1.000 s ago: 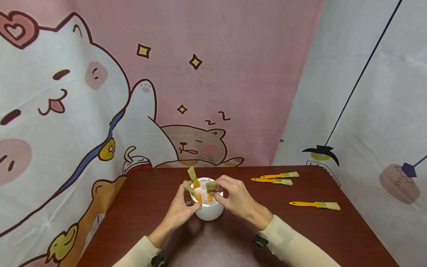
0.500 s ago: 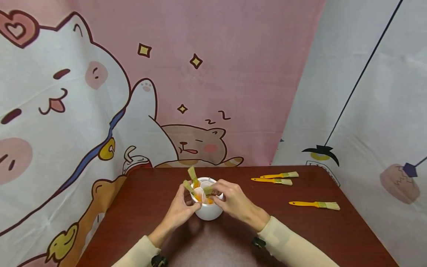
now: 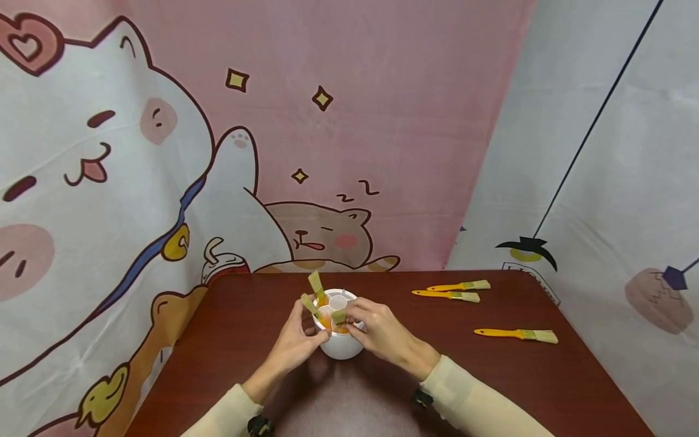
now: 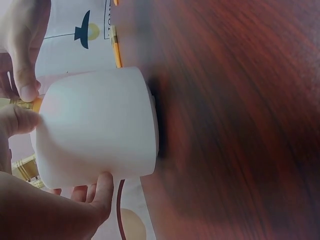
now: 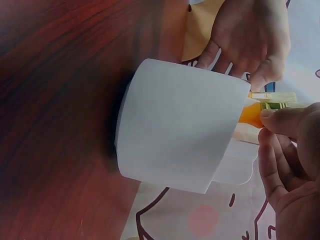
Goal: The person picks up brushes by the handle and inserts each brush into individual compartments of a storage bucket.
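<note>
A round white divided pot [image 3: 341, 349] stands on the table, with compartments inside its rim. My left hand [image 3: 295, 340] grips its left side, thumb at the near rim and fingers around the wall. Between thumb and fingers, my right hand [image 3: 384, 337] pinches a paintbrush [image 3: 338, 317] over the near right part of the pot. This brush has its bristles up and its orange-yellow handle [image 5: 251, 115] down inside the rim; the lower handle is hidden by the wall. Two more brushes lean in the left compartments, a far brush [image 3: 315, 283] and a nearer brush [image 3: 308, 304], both bristles up.
On the right of the dark red-brown table [image 3: 491, 382] lie three more yellow-handled brushes: two close together, an upper brush [image 3: 459, 286] and a lower brush [image 3: 445, 295], plus one nearer brush [image 3: 516, 334]. A printed cartoon cloth [image 3: 404, 152] hangs behind the table's far edge.
My right hand has moved slightly left and down, and the pinched brush sits lower in the pot, its bristles closer to the rim. The left hand keeps its grip.
</note>
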A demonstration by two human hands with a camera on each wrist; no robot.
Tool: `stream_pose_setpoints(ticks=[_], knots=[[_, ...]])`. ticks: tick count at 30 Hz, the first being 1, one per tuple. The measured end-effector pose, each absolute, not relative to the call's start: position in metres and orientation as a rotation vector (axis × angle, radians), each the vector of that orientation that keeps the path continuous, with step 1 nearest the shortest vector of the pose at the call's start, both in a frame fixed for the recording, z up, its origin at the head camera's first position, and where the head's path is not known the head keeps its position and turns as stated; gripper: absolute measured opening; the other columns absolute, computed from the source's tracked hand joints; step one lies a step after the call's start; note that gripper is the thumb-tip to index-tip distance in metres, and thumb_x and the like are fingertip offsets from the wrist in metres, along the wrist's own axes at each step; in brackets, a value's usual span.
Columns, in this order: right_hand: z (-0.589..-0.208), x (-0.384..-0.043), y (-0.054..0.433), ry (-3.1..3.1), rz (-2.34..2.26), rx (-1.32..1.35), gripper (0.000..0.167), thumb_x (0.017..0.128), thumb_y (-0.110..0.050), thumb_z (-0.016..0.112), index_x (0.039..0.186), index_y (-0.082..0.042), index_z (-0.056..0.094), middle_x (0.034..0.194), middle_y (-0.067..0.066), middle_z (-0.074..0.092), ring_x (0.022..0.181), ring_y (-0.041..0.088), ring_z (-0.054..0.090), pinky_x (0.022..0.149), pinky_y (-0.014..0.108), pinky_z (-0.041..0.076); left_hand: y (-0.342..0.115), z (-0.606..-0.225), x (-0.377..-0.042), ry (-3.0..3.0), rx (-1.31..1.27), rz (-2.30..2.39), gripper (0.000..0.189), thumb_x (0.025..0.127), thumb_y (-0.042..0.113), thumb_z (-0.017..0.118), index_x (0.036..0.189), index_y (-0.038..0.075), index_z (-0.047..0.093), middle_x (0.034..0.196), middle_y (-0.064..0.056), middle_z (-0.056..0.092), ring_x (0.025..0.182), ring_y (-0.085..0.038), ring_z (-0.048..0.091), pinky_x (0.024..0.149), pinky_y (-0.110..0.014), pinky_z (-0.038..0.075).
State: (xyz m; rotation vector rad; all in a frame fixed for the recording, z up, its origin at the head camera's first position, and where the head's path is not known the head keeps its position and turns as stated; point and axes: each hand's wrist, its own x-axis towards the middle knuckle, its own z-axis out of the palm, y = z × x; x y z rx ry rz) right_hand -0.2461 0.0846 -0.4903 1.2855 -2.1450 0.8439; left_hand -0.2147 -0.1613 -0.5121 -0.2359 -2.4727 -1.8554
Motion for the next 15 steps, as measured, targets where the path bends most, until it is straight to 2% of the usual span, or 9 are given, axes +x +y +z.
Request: stream_pose_setpoints(ticks=[5,9,15], knots=[[-0.4912,-0.2450,0.0843,-2.146,0.831,1.310,0.035,0.094,0.003,0.094,0.127,-0.008,0.085,0.119,0.004,0.082,0.102,0.012,0.080,0.087,0.017,0.066,-0.1619,-0.5115,-0.2157,-2.456,-0.240,-1.897,0.088,0.096,0.002,0.087,0.172,0.009,0.044,0.161,-0.028,0.060,0.143,-0.043,0.070,0.114,-0.056,0.066],[-0.4934,-0.2448,0.0817,-2.119,0.865,1.333,0.039,0.093,0.004,0.095,0.130,-0.005,0.085,0.119,0.007,0.082,0.098,0.012,0.082,0.088,0.016,0.066,-0.1625,-0.5110,-0.2159,-2.458,-0.245,-1.900,0.088,0.097,0.003,0.087,0.173,0.009,0.043,0.161,-0.028,0.059,0.143,-0.044,0.071,0.115,-0.058,0.065],[-0.4959,-0.2429,0.0795,-2.090,0.905,1.347,0.043,0.090,0.005,0.097,0.131,0.002,0.083,0.108,0.008,0.080,0.089,0.010,0.081,0.082,0.012,0.064,-0.1639,-0.5118,-0.2164,-2.459,-0.260,-1.902,0.089,0.097,0.003,0.087,0.174,0.008,0.042,0.162,-0.028,0.059,0.145,-0.043,0.069,0.118,-0.061,0.063]])
